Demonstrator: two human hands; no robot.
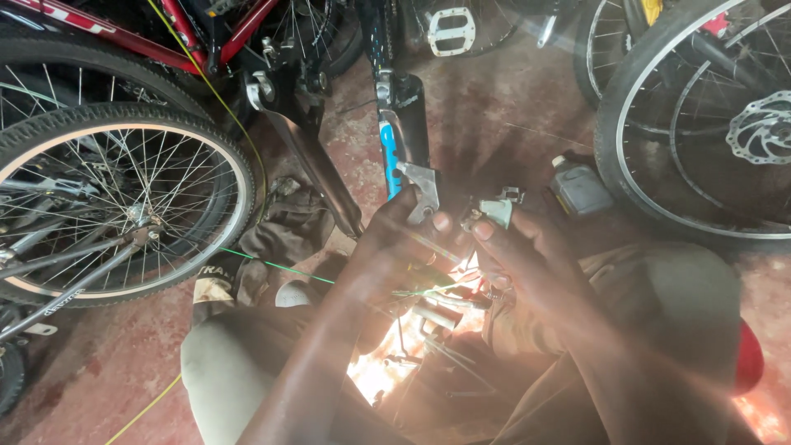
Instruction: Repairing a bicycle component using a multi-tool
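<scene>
Reddish workshop floor (pixel 511 107) packed with bikes, a spoked wheel (pixel 115 206) at 9 o'clock and a disc-brake wheel (pixel 700 124) at 2. My left hand (pixel 404 239) has its grip closed round the silver brake arm (pixel 422 185) on the blue fork leg (pixel 391 156), and my right hand (pixel 519 247) pinches a small grey brake part (pixel 497 210) just beside it at 3 o'clock. Looks mid-job to me: part not seated, cable (pixel 428 288) loose at 6.
</scene>
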